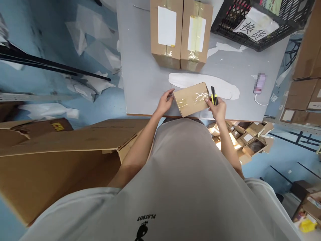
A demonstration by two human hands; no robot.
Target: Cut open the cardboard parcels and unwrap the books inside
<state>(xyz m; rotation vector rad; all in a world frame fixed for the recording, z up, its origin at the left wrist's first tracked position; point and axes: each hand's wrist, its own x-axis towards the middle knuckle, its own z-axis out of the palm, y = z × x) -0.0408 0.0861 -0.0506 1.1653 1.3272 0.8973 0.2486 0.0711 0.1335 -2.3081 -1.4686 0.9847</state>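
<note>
A small brown cardboard box (192,99) with clear tape over its top lies at a slant by the table's front edge. At its left end is my left hand (165,102), fingers curved and apart, fingertips at the box's edge. My right hand (217,108) grips a black and yellow utility knife (214,96), blade end pointing away from me. The thumb and fingers of that same hand touch the right end of the box. Behind the box, a long white sheet (225,88) lies flat on the grey table (142,80).
Two taped cartons (167,55) stand at the back, beside a black plastic crate (259,45). A purple device (259,83) with a white cable lies at right. A big open carton (62,180) is at my left; opened boxes (250,139) are piled below right.
</note>
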